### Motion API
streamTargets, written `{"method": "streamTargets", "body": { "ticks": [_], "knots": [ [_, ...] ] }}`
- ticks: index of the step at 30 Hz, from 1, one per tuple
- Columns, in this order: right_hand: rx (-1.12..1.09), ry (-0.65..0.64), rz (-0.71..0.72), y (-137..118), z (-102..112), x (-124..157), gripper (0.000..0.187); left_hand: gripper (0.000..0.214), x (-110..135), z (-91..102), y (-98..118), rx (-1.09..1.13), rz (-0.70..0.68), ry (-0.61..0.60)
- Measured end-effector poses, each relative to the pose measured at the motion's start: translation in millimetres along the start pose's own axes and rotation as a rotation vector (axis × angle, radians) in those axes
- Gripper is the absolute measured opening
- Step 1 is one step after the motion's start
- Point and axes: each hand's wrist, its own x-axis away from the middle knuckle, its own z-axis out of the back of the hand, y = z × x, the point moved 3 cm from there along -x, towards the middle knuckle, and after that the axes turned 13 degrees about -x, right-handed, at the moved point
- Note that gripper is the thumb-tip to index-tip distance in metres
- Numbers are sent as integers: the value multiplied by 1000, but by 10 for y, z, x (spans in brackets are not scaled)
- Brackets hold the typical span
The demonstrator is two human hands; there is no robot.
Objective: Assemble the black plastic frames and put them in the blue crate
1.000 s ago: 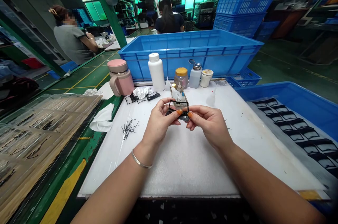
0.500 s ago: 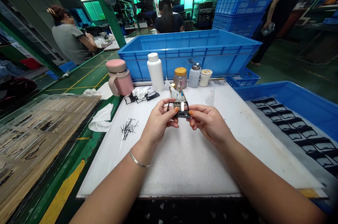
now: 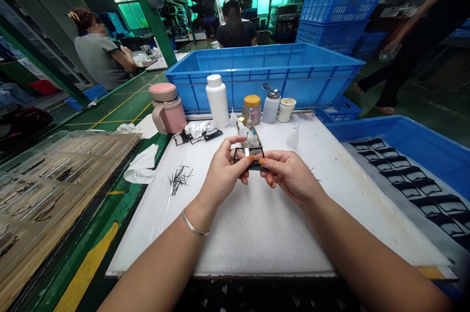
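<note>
My left hand [image 3: 225, 172] and my right hand [image 3: 290, 172] hold a small black rectangular frame [image 3: 249, 159] between them, pinching its two ends with thumbs and fingers. Its middle looks see-through, and my fingers hide part of it. Beyond the hands stands a small clear bottle [image 3: 245, 133]. A loose heap of thin black wire pieces [image 3: 179, 180] lies on the white foam pad [image 3: 257, 238] to the left of my left hand. A few black frames [image 3: 196, 135] lie near a crumpled white tissue [image 3: 197, 129].
A pink mug [image 3: 168, 108], a white bottle [image 3: 218, 100], an amber-lidded jar [image 3: 252, 108] and a pump bottle [image 3: 271, 108] stand before a large blue crate [image 3: 264, 72]. A blue tray [image 3: 404, 184] holds rows of black frames at right. A person [image 3: 99, 57] works at left; another [image 3: 407, 42] walks at right.
The black frame sits a little lower and flatter in my hands. The person at the back right has moved further right. The objects on the bench have not moved.
</note>
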Motion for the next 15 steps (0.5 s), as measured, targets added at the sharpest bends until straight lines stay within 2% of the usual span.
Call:
{"method": "streamTargets", "body": {
  "ticks": [6,9,12,15],
  "knots": [
    [13,4,37,-11,9,-22,23,43,-33,23,-29,-36,-14,8],
    [-26,34,37,-23,32,-46,27,48,-82,104,-3,-87,-26,94],
    [-72,52,12,-28,47,-41,33,55,-93,338,100,-133,-46,291],
    [-91,7,8,-22,90,-75,34,50,-127,817,121,-162,-33,518]
  ]
}}
